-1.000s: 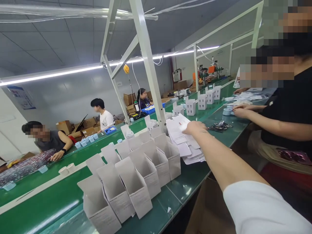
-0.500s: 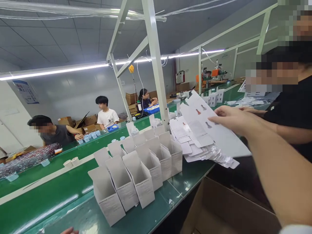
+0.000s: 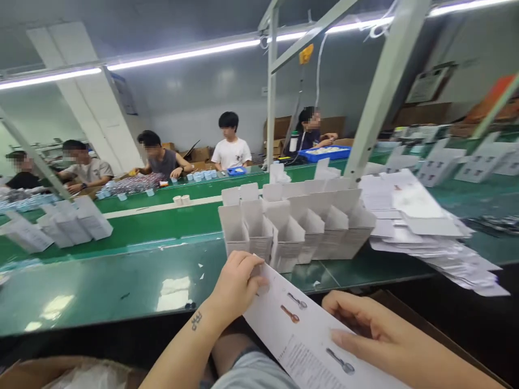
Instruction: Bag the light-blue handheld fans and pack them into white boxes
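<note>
A flat white printed carton (image 3: pixel 302 329) slants across my lap, showing pictures of handled tools and a block of small text. My left hand (image 3: pixel 237 283) pinches its upper left corner, thumb on the printed face. Along its right edge, my right hand (image 3: pixel 365 327) is curled with the thumb over the face and the fingers partly hidden behind. Just beyond, several white boxes (image 3: pixel 287 237) stand upright in rows on the green bench, their top flaps raised. To their right lies a loose pile of flat white cartons (image 3: pixel 421 227).
A green conveyor (image 3: pixel 194 216) runs behind the bench (image 3: pixel 121 292). More white boxes stand at left (image 3: pixel 77 224) and far right. A slanted metal post (image 3: pixel 385 92) rises behind the boxes. Several people sit across the belt. A cardboard box (image 3: pixel 60 373) with clear plastic is below left.
My right hand has brought the flat carton from the pile down to my lap. My left hand has come up onto its corner. The view has swung left.
</note>
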Demonstrator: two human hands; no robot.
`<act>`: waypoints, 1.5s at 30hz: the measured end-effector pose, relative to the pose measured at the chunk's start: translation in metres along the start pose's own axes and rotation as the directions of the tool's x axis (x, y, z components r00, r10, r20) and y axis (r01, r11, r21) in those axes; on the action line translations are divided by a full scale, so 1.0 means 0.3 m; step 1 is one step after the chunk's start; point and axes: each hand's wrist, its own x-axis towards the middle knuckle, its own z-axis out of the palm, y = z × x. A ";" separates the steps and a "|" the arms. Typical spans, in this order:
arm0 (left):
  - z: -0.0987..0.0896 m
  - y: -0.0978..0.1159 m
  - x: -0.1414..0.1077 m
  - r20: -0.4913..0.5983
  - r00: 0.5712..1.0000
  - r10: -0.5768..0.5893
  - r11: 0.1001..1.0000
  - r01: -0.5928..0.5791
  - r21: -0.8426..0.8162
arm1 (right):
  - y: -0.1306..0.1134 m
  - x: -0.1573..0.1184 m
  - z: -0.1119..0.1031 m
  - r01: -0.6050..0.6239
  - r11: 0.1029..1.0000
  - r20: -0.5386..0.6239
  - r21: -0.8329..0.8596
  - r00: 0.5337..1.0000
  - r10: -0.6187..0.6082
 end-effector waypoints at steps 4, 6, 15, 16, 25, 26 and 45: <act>-0.044 -0.043 -0.106 -0.018 0.993 -0.113 0.993 0.113 0.015 | 0.008 0.094 0.043 -0.006 0.998 0.211 0.068 0.977 -0.008; -0.062 -0.058 -0.138 -0.032 0.991 -0.127 0.992 0.128 0.018 | -0.002 0.130 0.064 -0.024 0.994 0.255 0.107 0.967 -0.005; -0.103 -0.128 -0.165 0.087 0.965 -0.246 0.962 0.254 -0.098 | -0.036 0.213 0.140 -0.049 0.994 0.331 0.095 0.944 0.015; -0.103 -0.131 -0.171 0.087 0.962 -0.257 0.956 0.267 -0.122 | -0.031 0.219 0.138 -0.062 0.993 0.332 0.102 0.943 0.025; -0.118 -0.097 -0.245 0.306 0.778 -0.549 0.590 0.620 -0.517 | -0.042 0.194 0.122 0.223 0.921 0.164 -0.320 0.970 -0.178; -0.109 -0.084 -0.233 0.325 0.724 -0.608 0.420 0.641 -0.643 | -0.045 0.183 0.162 0.294 0.854 0.171 -0.429 0.955 -0.243; -0.140 -0.120 -0.314 -0.569 0.709 -0.416 0.903 0.394 -0.169 | -0.071 0.386 0.334 0.288 0.954 0.388 -0.084 0.891 -0.234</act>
